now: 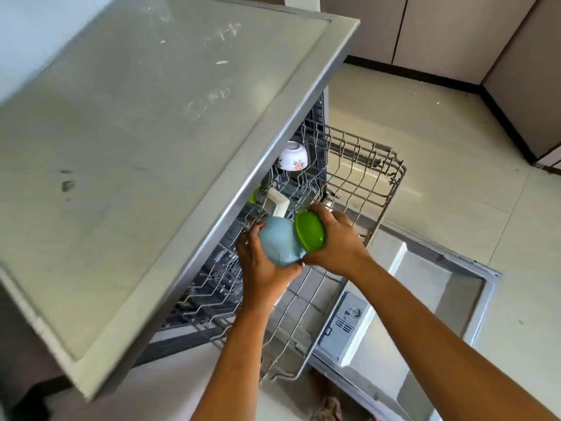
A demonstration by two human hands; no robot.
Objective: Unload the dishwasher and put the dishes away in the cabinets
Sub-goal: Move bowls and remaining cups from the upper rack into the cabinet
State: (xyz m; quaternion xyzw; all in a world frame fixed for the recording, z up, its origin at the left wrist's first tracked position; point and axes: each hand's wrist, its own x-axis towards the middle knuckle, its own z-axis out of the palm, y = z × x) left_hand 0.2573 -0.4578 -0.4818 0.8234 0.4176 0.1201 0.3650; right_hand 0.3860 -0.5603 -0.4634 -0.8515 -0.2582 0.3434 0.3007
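My left hand grips a light blue cup from below, above the pulled-out wire rack of the dishwasher. My right hand holds a green bowl that touches the blue cup's right side. Further back in the rack a white bowl with a flower print sits upside down. A white square dish lies tilted just behind the cup, and a bit of another green item peeks out under the counter edge.
A grey countertop overhangs the dishwasher on the left and hides the back of the rack. The open dishwasher door lies flat under my arms, with a detergent compartment. Beige floor and cabinet fronts lie to the right.
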